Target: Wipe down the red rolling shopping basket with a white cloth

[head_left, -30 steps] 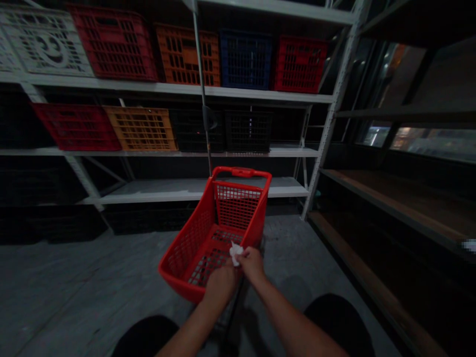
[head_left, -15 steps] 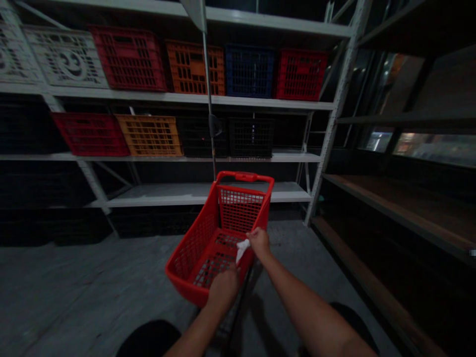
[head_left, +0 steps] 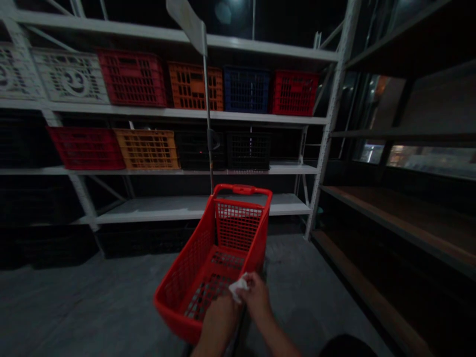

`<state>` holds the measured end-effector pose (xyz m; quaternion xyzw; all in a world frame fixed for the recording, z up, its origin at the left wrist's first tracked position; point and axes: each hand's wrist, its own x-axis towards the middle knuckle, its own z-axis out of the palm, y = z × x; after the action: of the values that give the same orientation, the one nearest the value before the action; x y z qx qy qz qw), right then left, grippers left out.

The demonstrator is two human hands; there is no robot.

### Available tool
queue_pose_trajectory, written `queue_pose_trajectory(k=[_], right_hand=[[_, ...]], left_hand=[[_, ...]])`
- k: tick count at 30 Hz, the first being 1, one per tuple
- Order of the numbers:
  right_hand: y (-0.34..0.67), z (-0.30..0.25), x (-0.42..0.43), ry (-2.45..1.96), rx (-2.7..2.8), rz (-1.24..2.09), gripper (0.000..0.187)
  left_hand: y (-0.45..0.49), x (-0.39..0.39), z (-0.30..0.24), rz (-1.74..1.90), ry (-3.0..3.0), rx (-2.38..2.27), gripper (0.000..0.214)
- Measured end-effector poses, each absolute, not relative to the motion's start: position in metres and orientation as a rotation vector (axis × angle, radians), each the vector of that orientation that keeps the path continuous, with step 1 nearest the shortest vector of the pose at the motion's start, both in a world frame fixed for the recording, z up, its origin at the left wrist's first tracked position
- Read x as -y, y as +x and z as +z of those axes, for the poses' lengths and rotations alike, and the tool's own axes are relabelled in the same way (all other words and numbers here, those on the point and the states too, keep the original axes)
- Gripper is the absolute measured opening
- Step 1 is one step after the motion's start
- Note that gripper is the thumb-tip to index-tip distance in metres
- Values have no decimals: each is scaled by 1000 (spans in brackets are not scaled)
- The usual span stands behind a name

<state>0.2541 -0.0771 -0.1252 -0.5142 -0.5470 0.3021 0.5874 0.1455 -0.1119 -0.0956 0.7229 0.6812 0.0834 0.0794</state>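
A red plastic shopping cart (head_left: 188, 267) with grid-patterned sides stands right in front of me, its handle at the far end. My right hand (head_left: 256, 297) pinches a crumpled white tissue or thin cloth (head_left: 238, 287) at the cart's near right rim. Close beside it, my left hand (head_left: 221, 320) is closed over the same rim, knuckles up. Its fingertips are hidden, so whether it grips the rim or the white piece does not show.
Metal shelving (head_left: 186, 114) behind the cart carries several plastic crates, among them a blue crate (head_left: 246, 89) and a yellow crate (head_left: 147, 148). A pole (head_left: 207, 89) with a flat sign rises behind the cart. Dark wooden shelves (head_left: 401, 218) line the right side.
My right hand has come nearer to me and down along the rim with the white piece, closer to my left hand. The view has tilted up slightly, so the shelves appear lower.
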Motion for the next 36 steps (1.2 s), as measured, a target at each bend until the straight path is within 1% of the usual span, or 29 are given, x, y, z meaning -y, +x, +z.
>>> queue_pose_trajectory(k=[2,3,8,13,16,23,25,31,33,36], right_hand=[[251,-125,84,-1214,1302,612,6],[249,-121,88,-1223,1343,565,5],[248,-98,90,-1296,1626,424,21],[272,-86,36,-1411,1605,318,23],[279,-83,23,-1430,1563,313,23],[247,-105,93,-1278,1657,423,21],[253,-103,85,-1285,1663,414,21],[286,-81,20,-1431,1565,317,22],[280,-82,26,-1403,1588,333,22],[256,-94,57,-1313,1659,407,21]], left_hand=[[144,110,-93,200,2128,-2031,29],[144,109,-91,185,2120,-2023,29],[147,115,-84,158,2126,-2066,33],[153,120,-85,138,2098,-2123,40],[151,121,-88,141,2112,-2129,39],[134,115,-93,157,2205,-2085,38],[132,114,-93,149,2217,-2100,39],[129,117,-90,119,2264,-2103,41],[126,118,-89,105,2244,-2108,42],[117,119,-88,87,2220,-2107,41]])
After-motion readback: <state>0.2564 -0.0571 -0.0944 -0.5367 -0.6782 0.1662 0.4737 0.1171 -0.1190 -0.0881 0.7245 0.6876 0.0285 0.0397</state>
